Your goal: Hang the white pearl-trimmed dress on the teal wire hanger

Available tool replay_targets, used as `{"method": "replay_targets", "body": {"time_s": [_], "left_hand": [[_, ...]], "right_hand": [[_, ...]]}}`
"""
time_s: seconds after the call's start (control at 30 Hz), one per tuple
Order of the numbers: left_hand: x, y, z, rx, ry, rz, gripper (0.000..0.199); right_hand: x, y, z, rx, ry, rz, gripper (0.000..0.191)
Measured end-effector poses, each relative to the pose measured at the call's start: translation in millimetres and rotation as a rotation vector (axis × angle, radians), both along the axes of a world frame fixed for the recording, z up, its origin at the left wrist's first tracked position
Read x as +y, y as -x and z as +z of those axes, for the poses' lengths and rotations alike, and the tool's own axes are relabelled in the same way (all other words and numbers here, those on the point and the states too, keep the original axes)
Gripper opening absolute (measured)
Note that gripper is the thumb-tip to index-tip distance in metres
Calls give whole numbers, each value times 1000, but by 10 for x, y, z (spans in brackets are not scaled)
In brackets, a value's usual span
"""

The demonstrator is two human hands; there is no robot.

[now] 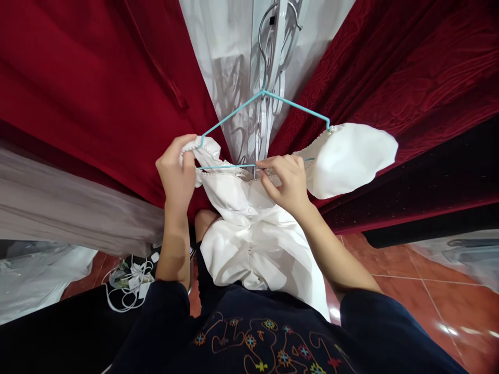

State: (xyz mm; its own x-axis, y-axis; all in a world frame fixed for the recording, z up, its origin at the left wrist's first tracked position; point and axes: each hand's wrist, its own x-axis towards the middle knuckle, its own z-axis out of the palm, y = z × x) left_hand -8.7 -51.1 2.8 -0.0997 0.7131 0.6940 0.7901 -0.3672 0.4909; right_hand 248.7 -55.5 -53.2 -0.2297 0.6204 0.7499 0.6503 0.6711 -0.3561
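Observation:
A white dress (253,228) with puffed sleeves and pearl-like trim hangs in front of me on a light-blue hanger (234,114). My left hand (177,169) is closed on the dress's left shoulder, near that end of the hanger. My right hand (286,179) pinches at the middle of the neckline, thumb and forefinger at the hanger's lower bar. Whether those fingers grip the bar, the cloth or both is hard to make out. The right puffed sleeve (354,158) spreads out beyond my right hand. The dress's skirt falls towards my lap.
Red curtains (97,67) hang on both sides. Behind the hanger stands a white ornate metal frame (276,62). White cables (134,283) lie tangled at lower left by a black surface (70,332). Reddish tiles (409,275) cover the floor; plastic-wrapped items (463,254) lie at right.

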Motion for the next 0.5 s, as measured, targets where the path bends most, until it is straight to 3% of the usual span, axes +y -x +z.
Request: {"method": "replay_targets", "body": {"time_s": [0.13,0.3,0.37,0.5], "left_hand": [[72,303,12,-115,-96,69,39],[32,608,-218,-224,-192,232,20],[-124,514,-363,-240,-218,265,15],[-515,91,-673,-329,-350,399,15]], "right_hand": [[10,-11,13,-12,29,-3,18],[9,-31,41,25,84,72,19],[30,-35,50,55,111,91,20],[93,-42,51,114,152,90,19]]}}
